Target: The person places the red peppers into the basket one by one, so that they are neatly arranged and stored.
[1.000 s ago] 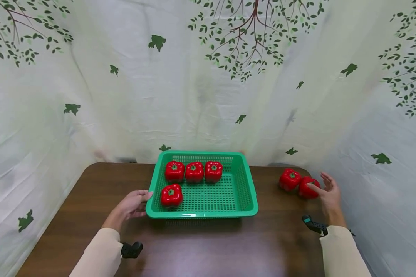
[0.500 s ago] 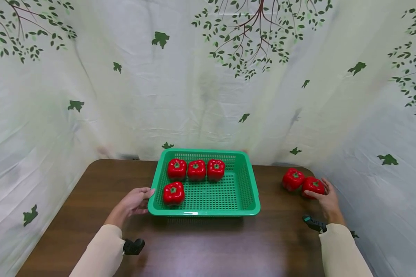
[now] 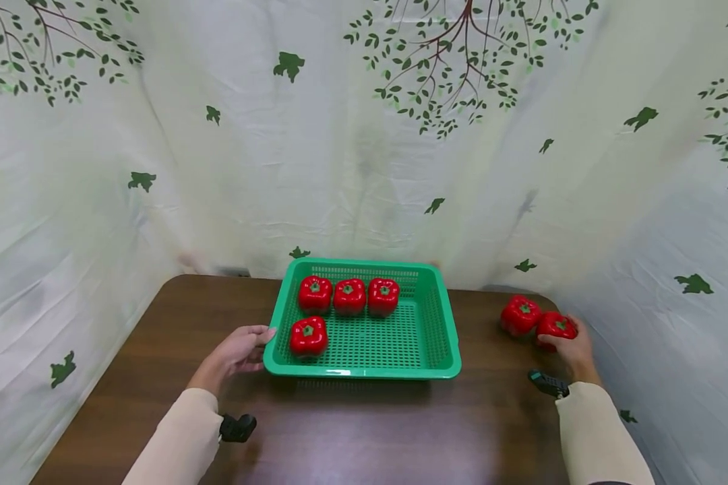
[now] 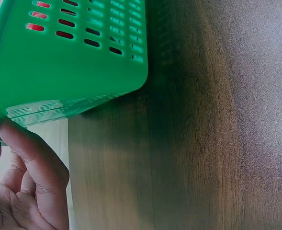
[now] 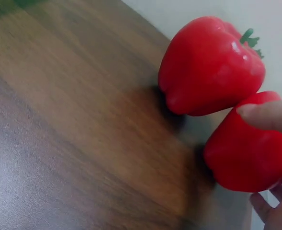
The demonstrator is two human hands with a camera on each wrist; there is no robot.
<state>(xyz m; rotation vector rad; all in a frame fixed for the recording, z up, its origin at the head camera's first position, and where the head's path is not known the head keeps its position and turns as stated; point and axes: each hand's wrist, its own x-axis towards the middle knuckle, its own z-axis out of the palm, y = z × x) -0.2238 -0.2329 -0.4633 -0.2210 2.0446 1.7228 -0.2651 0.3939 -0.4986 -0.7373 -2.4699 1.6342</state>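
At the table's back right, my right hand (image 3: 575, 353) grips a red bell pepper (image 3: 556, 326), thumb on its near side and fingers round the far side. A second red bell pepper (image 3: 520, 315) stands right beside it. In the right wrist view the held pepper (image 5: 251, 155) appears to touch the table, close against the other one (image 5: 210, 67). My left hand (image 3: 243, 350) pinches the left rim of a green plastic basket (image 3: 364, 372) between thumb and fingers. Several red bell peppers sit inside: a back row and one front-left pepper (image 3: 309, 337).
The brown wooden table (image 3: 364, 431) has rounded back corners. A pale curtain (image 3: 340, 168) printed with leaves and branches hangs close behind it and along both sides. Dark devices are strapped to both wrists, the left one (image 3: 238, 428) showing below the hand.
My right hand has moved in onto the nearer loose pepper and its fingers have closed round it. The left hand stays on the basket rim. The whole head view has shifted slightly.
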